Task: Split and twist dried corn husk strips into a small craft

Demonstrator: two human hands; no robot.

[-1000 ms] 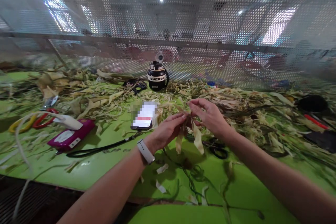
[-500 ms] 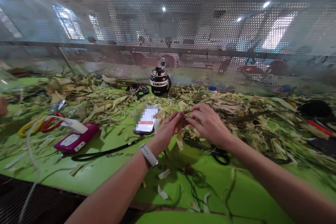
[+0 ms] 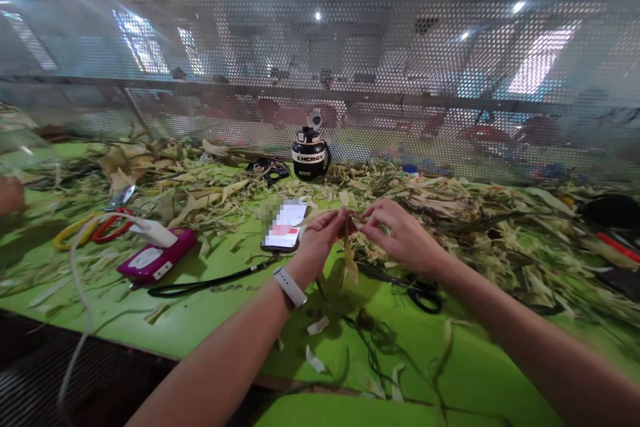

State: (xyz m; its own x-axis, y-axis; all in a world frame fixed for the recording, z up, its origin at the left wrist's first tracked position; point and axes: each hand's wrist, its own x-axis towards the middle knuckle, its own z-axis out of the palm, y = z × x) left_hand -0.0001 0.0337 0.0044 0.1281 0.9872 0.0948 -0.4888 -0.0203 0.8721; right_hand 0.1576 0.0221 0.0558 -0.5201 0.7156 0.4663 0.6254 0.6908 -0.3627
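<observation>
1. My left hand (image 3: 323,240) pinched a dried husk strip (image 3: 351,267) between thumb and fingers. The strip stood in front of my chest, above the green table (image 3: 215,327), with a pale tip above my fingertips and a longer end hanging below them.
2. My right hand (image 3: 397,237) was curled just beside it, thumb and fingers drawn in close to the strip; I couldn't tell whether they had hold of it.
3. A second earlier, two broad pale ends had hung under my hands and my right fingertips had been raised higher. Now one narrower length hung there, and the right fingertips were level with the left ones.
4. Someone else's hand (image 3: 11,197) showed at the left edge, where none had been a second before.
5. The phone (image 3: 286,227) lay beyond my left wrist, its screen lit and partly blurred out, and the black wrist strap (image 3: 213,281) trailed to its left, as before.
6. Black-handled scissors (image 3: 427,300) lay below my right hand, near the heap of husk scraps (image 3: 465,213).
7. Farther left were the magenta power block (image 3: 150,263) with its white plug (image 3: 159,233), and the red and yellow handles (image 3: 110,227).
8. Behind everything, the ENERGY bottle (image 3: 309,159) stood upright, its cap flipped open.
</observation>
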